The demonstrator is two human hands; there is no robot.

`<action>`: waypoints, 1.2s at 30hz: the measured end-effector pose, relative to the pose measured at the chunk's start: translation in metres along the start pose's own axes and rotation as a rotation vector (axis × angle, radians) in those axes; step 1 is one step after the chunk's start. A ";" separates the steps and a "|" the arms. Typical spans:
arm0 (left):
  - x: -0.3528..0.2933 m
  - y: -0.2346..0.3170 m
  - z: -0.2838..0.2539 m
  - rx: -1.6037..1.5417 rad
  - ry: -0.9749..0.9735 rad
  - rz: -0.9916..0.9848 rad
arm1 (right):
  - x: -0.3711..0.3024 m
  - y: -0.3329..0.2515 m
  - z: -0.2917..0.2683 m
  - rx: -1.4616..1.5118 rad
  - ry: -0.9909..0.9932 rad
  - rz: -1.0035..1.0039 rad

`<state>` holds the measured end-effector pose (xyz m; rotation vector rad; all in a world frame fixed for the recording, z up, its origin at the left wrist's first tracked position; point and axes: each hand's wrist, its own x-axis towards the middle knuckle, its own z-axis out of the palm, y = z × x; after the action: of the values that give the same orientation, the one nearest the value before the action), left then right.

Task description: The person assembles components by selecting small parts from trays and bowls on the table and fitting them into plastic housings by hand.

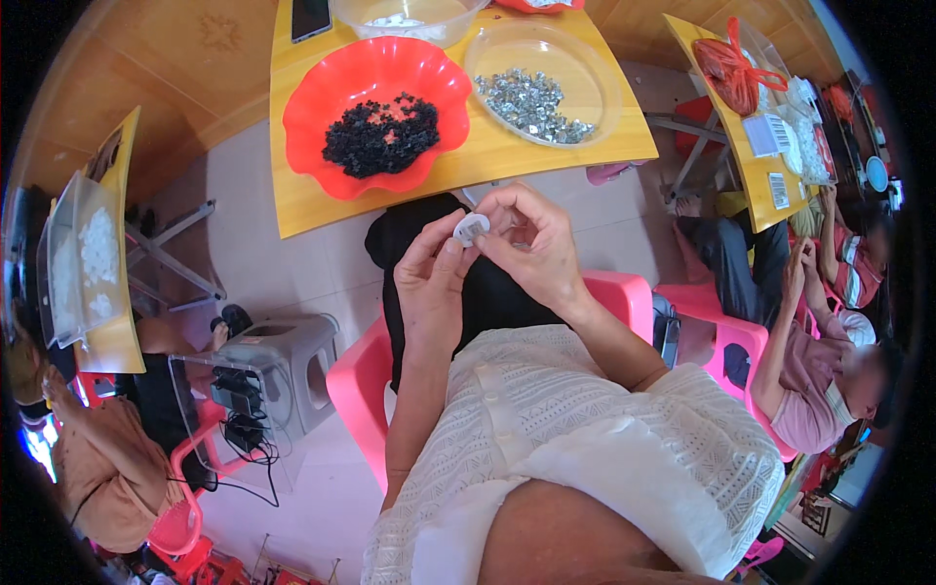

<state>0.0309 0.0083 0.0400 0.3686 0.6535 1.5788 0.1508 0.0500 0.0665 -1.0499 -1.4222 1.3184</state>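
Above my lap I hold a small white round plastic piece with a silver metal piece against its face. My left hand grips the white piece by its left edge between thumb and fingers. From the right, my right hand pinches at the silver piece, its thumb and fingers closed in on the disc. On the table in front, a red wavy-rimmed bowl holds many small black parts. Beside it, a clear round tray holds a heap of small silver metal parts.
A clear tub with white pieces and a dark phone lie at the back of the yellow table. Co-workers sit at yellow tables to the left and right. A grey stool and a clear box with black cables stand at left.
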 end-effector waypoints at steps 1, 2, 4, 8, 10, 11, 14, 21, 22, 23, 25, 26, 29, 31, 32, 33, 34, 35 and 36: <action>0.000 0.000 0.001 0.128 0.006 0.037 | 0.000 0.001 0.001 -0.015 0.029 -0.009; 0.001 -0.001 0.001 0.256 0.012 0.075 | 0.000 0.003 0.003 -0.015 0.028 -0.008; 0.002 -0.003 0.002 0.340 0.030 0.117 | 0.000 0.005 0.005 0.016 0.059 -0.019; 0.003 -0.002 0.001 0.484 0.034 0.234 | 0.001 0.007 0.005 -0.042 0.025 -0.059; 0.003 -0.001 0.000 0.485 0.046 0.239 | 0.000 -0.001 0.009 0.080 0.020 -0.020; 0.003 -0.001 0.000 0.487 0.057 0.244 | 0.000 0.000 0.009 0.079 0.018 -0.020; 0.003 0.001 0.001 0.507 0.074 0.252 | -0.001 0.001 0.009 0.096 -0.016 -0.008; 0.004 0.001 -0.001 0.643 0.067 0.321 | -0.003 0.008 0.007 0.049 -0.025 0.012; 0.005 0.001 -0.002 0.667 0.064 0.316 | -0.003 0.008 0.007 0.038 -0.019 0.003; 0.005 0.001 -0.003 0.691 0.061 0.310 | -0.003 0.009 0.007 0.038 -0.019 0.002; 0.006 0.000 -0.005 0.690 0.058 0.308 | -0.004 0.010 0.006 0.022 -0.012 0.024; 0.006 0.000 -0.005 0.689 0.054 0.306 | -0.004 0.009 0.005 0.022 -0.011 0.024; 0.006 -0.001 -0.004 0.678 0.059 0.307 | -0.005 0.008 0.003 0.013 -0.051 0.101; 0.006 -0.001 -0.005 0.696 0.062 0.304 | -0.006 0.010 0.003 0.036 -0.073 0.094; 0.007 -0.001 -0.005 0.714 0.065 0.301 | -0.006 0.011 0.003 0.036 -0.072 0.094; 0.007 -0.001 -0.006 0.715 0.065 0.301 | -0.006 0.012 0.002 0.007 -0.069 0.088; 0.008 -0.001 -0.007 0.752 0.053 0.320 | -0.006 0.014 0.002 -0.021 -0.064 0.082; 0.008 -0.001 -0.007 0.789 0.040 0.338 | -0.006 0.015 0.002 -0.021 -0.064 0.082; 0.009 -0.001 -0.006 0.789 0.040 0.338 | -0.006 0.017 0.002 -0.043 -0.053 0.073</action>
<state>0.0267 0.0155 0.0334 1.0767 1.2926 1.5870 0.1508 0.0450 0.0489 -1.1123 -1.4691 1.3822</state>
